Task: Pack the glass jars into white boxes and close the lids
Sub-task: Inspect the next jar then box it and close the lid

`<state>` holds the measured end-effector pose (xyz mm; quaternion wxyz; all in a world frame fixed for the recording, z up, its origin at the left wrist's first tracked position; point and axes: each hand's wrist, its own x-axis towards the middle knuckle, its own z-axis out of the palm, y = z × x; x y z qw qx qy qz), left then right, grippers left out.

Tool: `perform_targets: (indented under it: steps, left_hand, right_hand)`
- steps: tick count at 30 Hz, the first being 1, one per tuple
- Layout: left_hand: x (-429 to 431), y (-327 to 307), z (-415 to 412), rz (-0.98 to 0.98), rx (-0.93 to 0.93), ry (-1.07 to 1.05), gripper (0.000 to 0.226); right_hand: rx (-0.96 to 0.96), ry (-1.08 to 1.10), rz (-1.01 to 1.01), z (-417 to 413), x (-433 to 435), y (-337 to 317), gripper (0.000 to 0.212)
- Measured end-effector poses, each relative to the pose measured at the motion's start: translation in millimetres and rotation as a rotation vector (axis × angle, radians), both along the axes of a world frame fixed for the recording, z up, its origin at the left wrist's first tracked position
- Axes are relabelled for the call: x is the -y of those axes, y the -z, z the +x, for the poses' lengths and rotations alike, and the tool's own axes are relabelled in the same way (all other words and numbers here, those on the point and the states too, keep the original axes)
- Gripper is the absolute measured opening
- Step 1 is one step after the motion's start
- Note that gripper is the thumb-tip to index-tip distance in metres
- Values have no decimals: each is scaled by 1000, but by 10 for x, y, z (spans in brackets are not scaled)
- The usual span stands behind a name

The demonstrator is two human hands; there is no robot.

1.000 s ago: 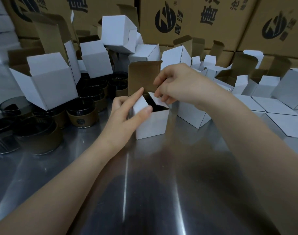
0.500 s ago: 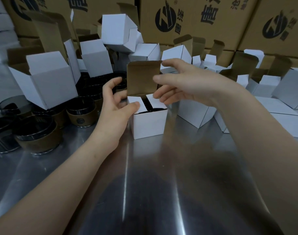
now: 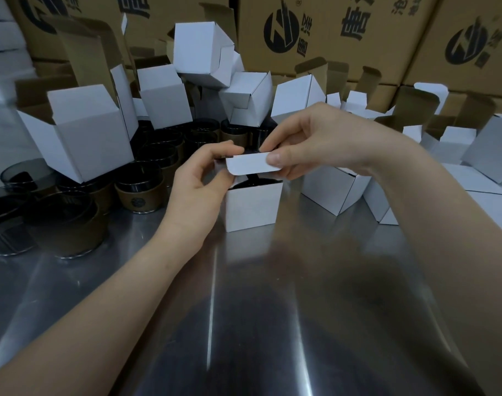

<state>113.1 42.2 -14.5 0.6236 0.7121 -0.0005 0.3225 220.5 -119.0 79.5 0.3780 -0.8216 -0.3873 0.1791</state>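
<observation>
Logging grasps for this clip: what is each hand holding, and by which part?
Both hold the lid flap of the white box: the left hand pinches its left end, the right hand its right end, thumb on its front.

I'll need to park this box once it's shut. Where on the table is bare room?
The steel table is bare in front of the box, on the near side. Crowded: jars on the left, white boxes on the right and behind.

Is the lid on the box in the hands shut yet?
Not yet. The left hand and right hand pinch the tuck flap over the white box; a dark gap shows beneath it.
</observation>
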Motion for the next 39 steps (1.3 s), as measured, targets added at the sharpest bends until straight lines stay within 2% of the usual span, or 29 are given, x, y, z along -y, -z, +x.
perform_targets:
  steps: [4,6,10,14,21,39]
  left_hand:
    - [-33,3,-12,-87,-27,119,37]
    - [-46,2,-28,-70,-34,162,37]
    - [-16,23,-62,64,-23,121,21]
    - [-36,34,-59,176,-5,75,22]
    - [-49,14,-60,239,-24,44,26]
    - [-83,11,-73,233,-58,70,27]
  right_hand:
    - [110,-13,-39,-23,-12,-9,13]
    - [174,-11,-62,-28,-22,-10,13]
    - [280,-11,-116,-40,-50,0,15]
    - [346,-5,-148,-38,-72,20,19]
    - [388,-6,-163,-29,-79,35,20]
    - [401,-3,-203,-30,-92,51,18]
